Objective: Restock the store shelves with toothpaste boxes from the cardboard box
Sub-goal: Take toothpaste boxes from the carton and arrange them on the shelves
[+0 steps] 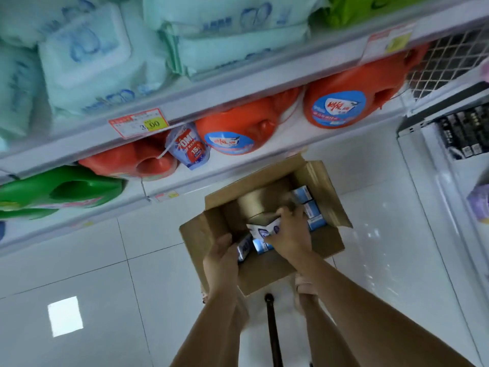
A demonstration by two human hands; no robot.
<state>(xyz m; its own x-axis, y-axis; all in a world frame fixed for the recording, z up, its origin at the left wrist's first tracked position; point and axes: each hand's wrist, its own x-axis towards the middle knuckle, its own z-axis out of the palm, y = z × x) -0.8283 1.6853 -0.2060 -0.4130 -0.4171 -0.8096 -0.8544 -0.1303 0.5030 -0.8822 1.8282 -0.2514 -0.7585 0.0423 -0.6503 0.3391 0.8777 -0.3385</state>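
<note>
Lettering: price tag (139, 123) reads 3.00; hanging pouch (189, 147) reads OMO, 15. Cardboard box (264, 274) stands open on the floor tiles (79, 260) below the shelf (238, 86) edge, flaps spread. My right hand (288, 234) has fingers (285, 213) clamped round a toothpaste box (263, 227) inside it. My left hand (222, 256) touches a second toothpaste box (244, 249) at the near wall; its grip I cannot tell

Orange detergent jugs (344, 102), green jug (60, 192), tissue packs (87, 56)

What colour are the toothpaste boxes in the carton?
Blue and white: the toothpaste boxes show best in head view.
</note>
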